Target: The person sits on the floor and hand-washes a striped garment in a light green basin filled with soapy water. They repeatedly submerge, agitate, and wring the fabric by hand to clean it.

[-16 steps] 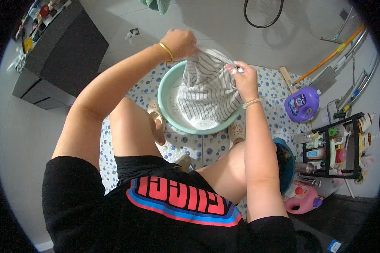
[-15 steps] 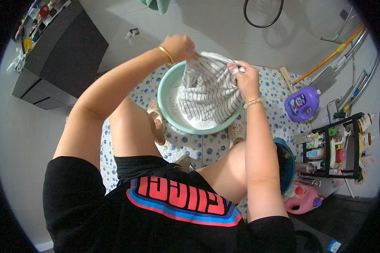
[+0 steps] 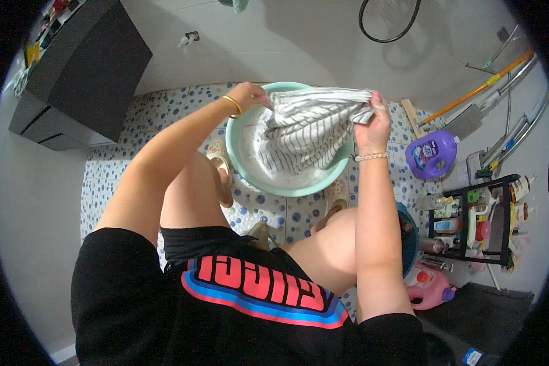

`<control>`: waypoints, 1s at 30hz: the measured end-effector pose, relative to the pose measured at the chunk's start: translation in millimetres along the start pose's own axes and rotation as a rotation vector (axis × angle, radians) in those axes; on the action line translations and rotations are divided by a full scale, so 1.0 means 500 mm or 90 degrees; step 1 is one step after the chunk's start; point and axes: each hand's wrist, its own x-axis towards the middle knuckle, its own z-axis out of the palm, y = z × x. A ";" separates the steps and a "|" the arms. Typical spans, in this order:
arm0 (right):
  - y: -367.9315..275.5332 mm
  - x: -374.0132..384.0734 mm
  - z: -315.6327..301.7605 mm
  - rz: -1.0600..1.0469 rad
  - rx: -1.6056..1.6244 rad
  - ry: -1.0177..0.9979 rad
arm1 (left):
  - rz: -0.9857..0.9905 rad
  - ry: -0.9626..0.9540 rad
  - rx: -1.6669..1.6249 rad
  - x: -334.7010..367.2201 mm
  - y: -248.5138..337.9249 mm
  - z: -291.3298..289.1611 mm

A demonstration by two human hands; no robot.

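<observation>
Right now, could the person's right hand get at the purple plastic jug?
Probably yes: the purple plastic jug sits to the right of the right hand with nothing visible between, though that hand grips the dark-striped white cloth.

Dark cabinet, orange pole

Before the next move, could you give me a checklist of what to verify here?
1. Left grip on the striped cloth: ok, holding its upper left end.
2. Right grip on the cloth: ok, holding its upper right end.
3. Cloth over the green basin: ok, its lower part hangs within the rim.
4. White suds in the basin: ok, visible beside the cloth.
5. Purple jug apart from the basin: ok.
6. Basin's bottom under the cloth: cannot tell, hidden.
</observation>
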 end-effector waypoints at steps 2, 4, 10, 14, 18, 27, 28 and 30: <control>-0.013 0.005 -0.002 0.002 -0.004 0.008 | 0.048 0.007 -0.260 -0.007 -0.016 -0.035; -0.021 0.004 0.001 0.045 0.008 0.032 | 0.034 -0.030 -0.370 -0.006 -0.007 -0.068; 0.004 0.001 0.016 0.108 0.004 -0.001 | 0.161 0.025 -0.233 0.008 0.126 0.012; 0.008 -0.008 0.042 0.114 0.012 -0.007 | 0.245 0.013 -0.112 0.049 0.113 0.071; -0.007 0.002 0.020 0.078 0.025 0.024 | 0.083 -0.063 -0.152 0.043 0.137 0.030; 0.037 0.043 -0.059 -0.022 -0.337 0.041 | 0.063 -0.079 -0.599 0.027 0.165 -0.108; 0.033 0.025 -0.020 -0.026 -0.367 -0.041 | 0.031 -0.072 -0.650 0.013 0.212 -0.127; 0.039 -0.004 0.029 0.001 -0.435 -0.162 | 0.038 -0.050 -0.732 0.009 0.264 -0.150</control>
